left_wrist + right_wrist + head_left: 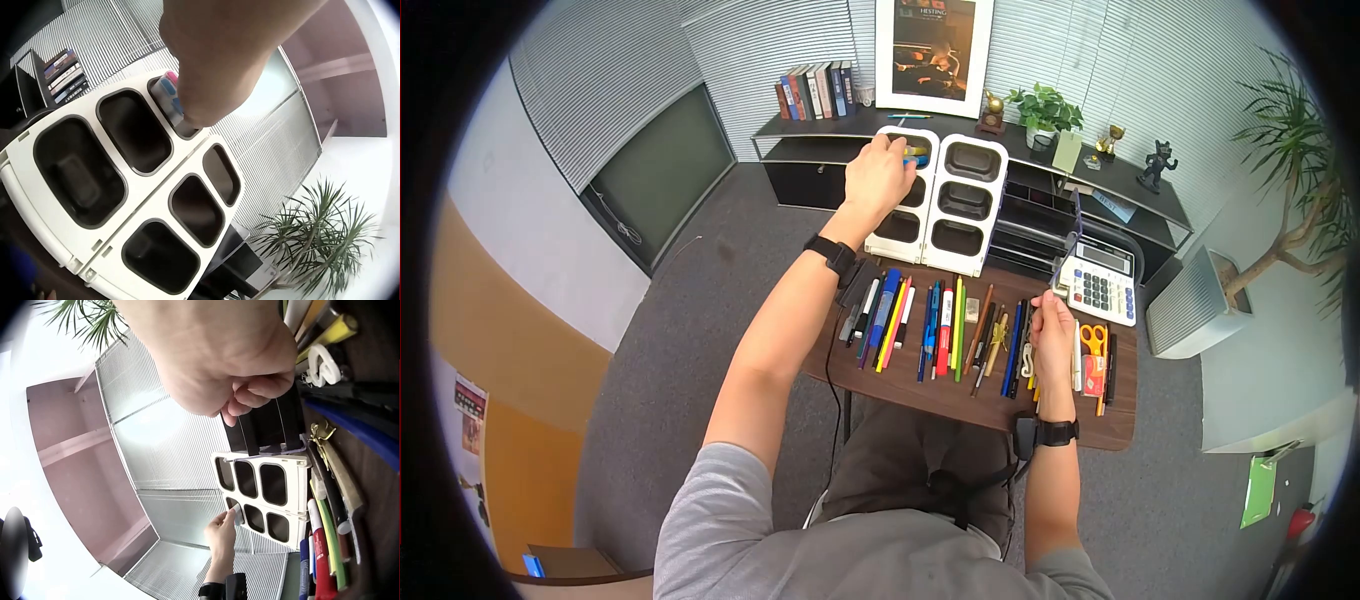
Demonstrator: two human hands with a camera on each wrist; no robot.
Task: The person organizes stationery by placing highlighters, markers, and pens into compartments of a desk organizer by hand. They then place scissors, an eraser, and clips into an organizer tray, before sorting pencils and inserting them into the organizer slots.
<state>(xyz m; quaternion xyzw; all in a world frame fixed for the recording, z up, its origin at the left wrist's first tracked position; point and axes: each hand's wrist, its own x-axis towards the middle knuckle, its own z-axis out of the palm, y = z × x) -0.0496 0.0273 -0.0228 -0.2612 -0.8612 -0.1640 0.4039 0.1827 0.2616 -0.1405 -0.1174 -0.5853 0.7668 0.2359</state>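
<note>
My left hand (878, 180) reaches over the far compartment of the left white organizer (899, 228). It pinches a small flat clear item (167, 92) with blue, yellow and pink patches, partly inside that compartment; its exact kind does not show. In the right wrist view the left hand (221, 540) is at the organizer's corner. My right hand (1053, 335) hangs with loosely curled fingers above the table's right part, close to a white calculator (1100, 288) and the row of pens. No object shows in it, though its thumb side is hidden in the right wrist view.
A second white organizer (984, 208) adjoins the first. On the brown table (920, 400) lie pens, pencils, a red marker (944, 330), yellow-handled scissors (1092, 336) and a red-and-white packet (1093, 375). Behind stands a low shelf (840, 150) with books, a framed poster and a plant.
</note>
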